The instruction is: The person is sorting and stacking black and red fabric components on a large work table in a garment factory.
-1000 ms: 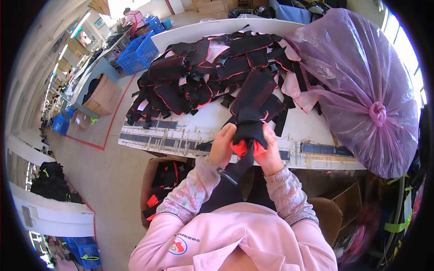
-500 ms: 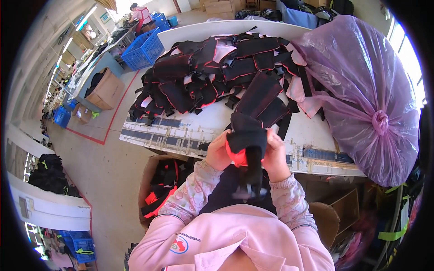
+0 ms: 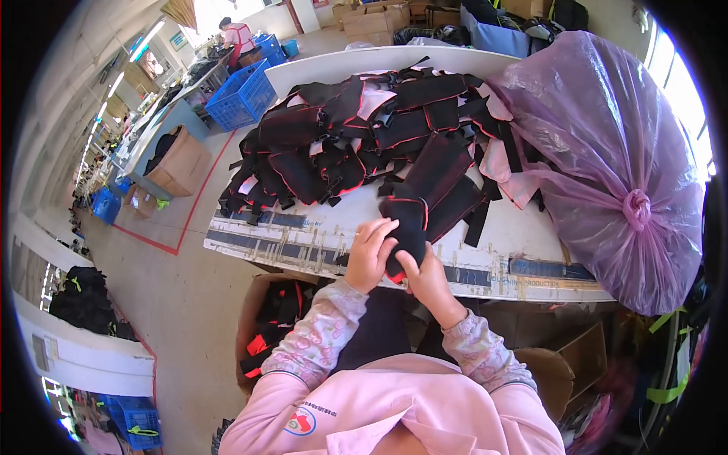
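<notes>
My left hand (image 3: pixel 370 254) and my right hand (image 3: pixel 426 279) both grip one black fabric piece with red edging (image 3: pixel 405 227) at the near edge of the white table (image 3: pixel 516 235). The piece hangs down between my hands over the table's edge. Just beyond it lies a big heap of similar black pieces with red trim and pink lining (image 3: pixel 356 136), spread across the table's middle and left. My sleeves are pink.
A large tied purple plastic bag (image 3: pixel 607 159) fills the table's right side. An open cardboard box with black and red pieces (image 3: pixel 277 326) stands on the floor under the table's left. Blue crates (image 3: pixel 243 95), more tables and a person stand at the far left.
The piece was held upright in front of me with its red side showing. Now both hands have lowered it to the table edge, black side out.
</notes>
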Demonstrator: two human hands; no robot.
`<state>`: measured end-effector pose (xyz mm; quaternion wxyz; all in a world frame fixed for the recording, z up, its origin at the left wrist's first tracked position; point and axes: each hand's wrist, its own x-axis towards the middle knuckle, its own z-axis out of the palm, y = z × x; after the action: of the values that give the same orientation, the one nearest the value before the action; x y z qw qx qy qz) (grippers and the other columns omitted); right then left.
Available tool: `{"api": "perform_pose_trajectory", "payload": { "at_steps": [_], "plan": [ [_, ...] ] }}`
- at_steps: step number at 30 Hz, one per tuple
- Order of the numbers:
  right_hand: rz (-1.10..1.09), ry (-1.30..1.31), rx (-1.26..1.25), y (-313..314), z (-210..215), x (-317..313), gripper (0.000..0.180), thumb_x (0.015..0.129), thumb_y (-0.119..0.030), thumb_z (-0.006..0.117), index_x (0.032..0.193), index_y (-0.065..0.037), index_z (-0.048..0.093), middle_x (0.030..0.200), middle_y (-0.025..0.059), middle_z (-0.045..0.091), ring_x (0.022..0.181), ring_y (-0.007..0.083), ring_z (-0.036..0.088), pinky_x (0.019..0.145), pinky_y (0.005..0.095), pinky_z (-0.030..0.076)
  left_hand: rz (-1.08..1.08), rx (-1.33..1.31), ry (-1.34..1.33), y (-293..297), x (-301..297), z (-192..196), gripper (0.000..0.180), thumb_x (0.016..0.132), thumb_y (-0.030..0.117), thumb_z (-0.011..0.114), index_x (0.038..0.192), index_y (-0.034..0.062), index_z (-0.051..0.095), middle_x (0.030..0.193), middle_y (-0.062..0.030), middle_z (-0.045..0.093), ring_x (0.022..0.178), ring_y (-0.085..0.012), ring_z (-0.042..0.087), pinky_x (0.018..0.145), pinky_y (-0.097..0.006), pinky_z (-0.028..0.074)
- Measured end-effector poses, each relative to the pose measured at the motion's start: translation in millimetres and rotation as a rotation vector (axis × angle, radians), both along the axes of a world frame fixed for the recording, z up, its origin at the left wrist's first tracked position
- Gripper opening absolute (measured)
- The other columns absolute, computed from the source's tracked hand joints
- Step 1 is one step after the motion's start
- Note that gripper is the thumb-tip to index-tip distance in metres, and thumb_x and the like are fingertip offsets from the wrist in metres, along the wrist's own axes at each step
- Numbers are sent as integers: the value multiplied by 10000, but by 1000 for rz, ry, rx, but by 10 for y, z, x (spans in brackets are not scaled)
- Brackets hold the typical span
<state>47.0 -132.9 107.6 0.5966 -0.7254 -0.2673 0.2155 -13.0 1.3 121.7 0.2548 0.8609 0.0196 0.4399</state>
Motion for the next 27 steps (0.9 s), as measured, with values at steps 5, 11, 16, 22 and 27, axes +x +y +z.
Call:
{"api": "perform_pose_trajectory", "payload": {
  "at_steps": [5, 11, 16, 22, 27],
  "plan": [
    [170, -520, -377, 53, -87, -45, 681, 821, -606, 535, 864, 72, 496, 671, 256, 609, 643, 410, 628, 547, 475, 501, -99, 42, 333, 223, -144, -470, 234, 849, 223, 640, 825, 17, 531, 726, -111, 526, 720, -262, 529, 668, -356, 413],
    [302, -643, -420, 248, 111, -50, 573, 849, -542, 539, 964, 19, 507, 670, 247, 606, 674, 433, 612, 580, 491, 488, -266, -1159, 206, 121, -347, -593, 202, 935, 183, 546, 762, 114, 470, 736, 80, 407, 682, -34, 371, 602, -199, 334],
    [419, -528, -302, 686, -68, -358, 528, 848, -427, 606, 1002, 60, 472, 740, 290, 612, 734, 447, 615, 629, 485, 502, 376, -490, 249, 905, -489, -506, 297, 757, 267, 709, 673, 35, 544, 595, -117, 542, 562, -204, 506, 568, -355, 422],
    [927, -417, -140, 927, -22, -1279, 298, 904, -256, 540, 791, 20, 545, 698, 257, 594, 704, 433, 596, 614, 505, 474, 1132, -352, 238, 2485, -2586, -889, 280, 718, 276, 719, 670, 34, 587, 642, -149, 595, 602, -277, 578, 584, -390, 442],
    [1233, -381, -154, 617, -68, -1668, 287, 908, -272, 533, 808, -3, 540, 664, 240, 588, 675, 419, 606, 597, 500, 482, 1235, -419, 324, 2356, -5040, -1296, 337, 816, 332, 576, 990, 60, 671, 946, -171, 656, 917, -353, 611, 784, -429, 485]
  ]
}}
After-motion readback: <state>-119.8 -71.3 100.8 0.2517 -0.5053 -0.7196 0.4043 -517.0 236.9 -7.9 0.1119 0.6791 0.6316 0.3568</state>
